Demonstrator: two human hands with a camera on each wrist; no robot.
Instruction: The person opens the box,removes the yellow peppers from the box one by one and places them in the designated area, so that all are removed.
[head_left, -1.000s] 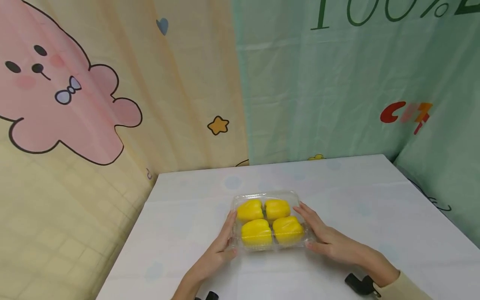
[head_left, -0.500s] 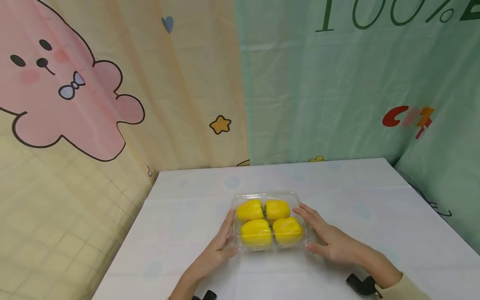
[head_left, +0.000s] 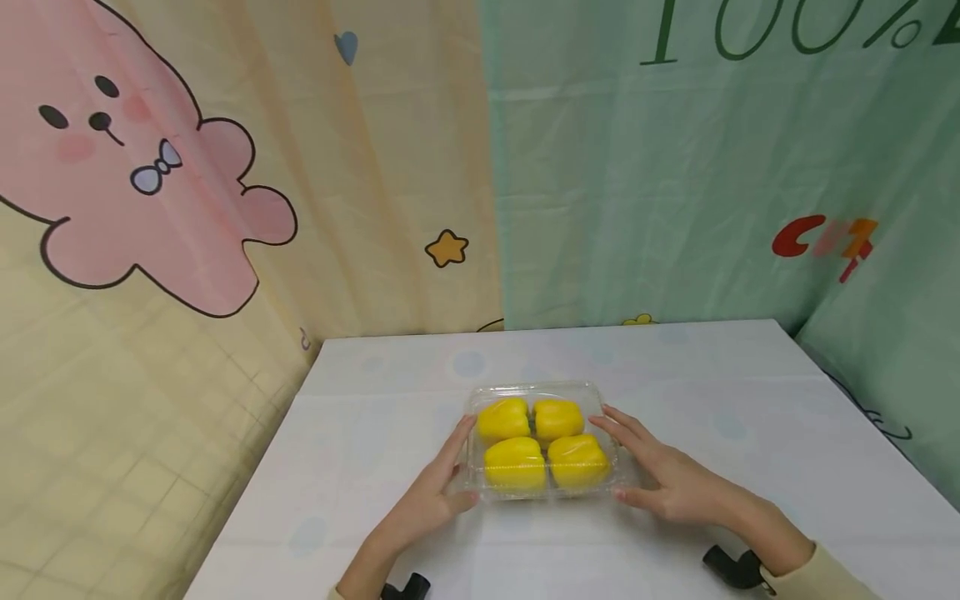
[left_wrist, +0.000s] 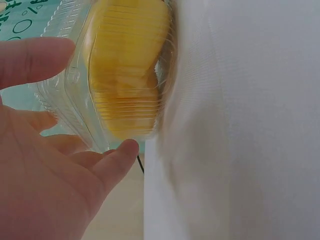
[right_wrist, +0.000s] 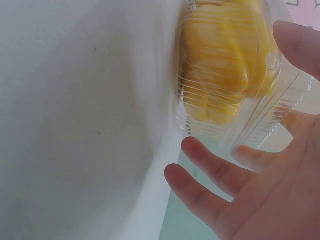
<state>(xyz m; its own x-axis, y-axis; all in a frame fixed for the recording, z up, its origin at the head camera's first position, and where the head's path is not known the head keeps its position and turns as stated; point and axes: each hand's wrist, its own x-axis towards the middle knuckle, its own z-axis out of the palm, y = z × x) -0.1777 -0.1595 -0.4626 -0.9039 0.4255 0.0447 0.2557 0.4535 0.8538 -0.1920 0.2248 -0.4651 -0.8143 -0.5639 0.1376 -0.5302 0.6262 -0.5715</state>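
A clear plastic clamshell box (head_left: 546, 492) sits on the white-covered table in the head view. Several yellow bell peppers (head_left: 513, 464) fill it, in two rows. At the box's left side is my left hand (head_left: 431, 504), fingertips at the rim and thumb by the near corner. My right hand (head_left: 675, 483) flanks the other side with its fingers spread. In the left wrist view the thumb (left_wrist: 37, 60) and loosely bent fingers stand around the box's ribbed corner. The right wrist view has relaxed fingers (right_wrist: 215, 165) beside the ribbed wall, two of them reaching below it.
White cloth with pale blue dots covers the table (head_left: 360, 467). Behind it hangs a printed curtain (head_left: 405, 167), cream on the left and green on the right. Black camera mounts (head_left: 731, 568) sit at both wrists.
The head view has shifted slightly, moving the backdrop a little to the right. The box stays in place on the table, and both hands remain at its sides with little movement.
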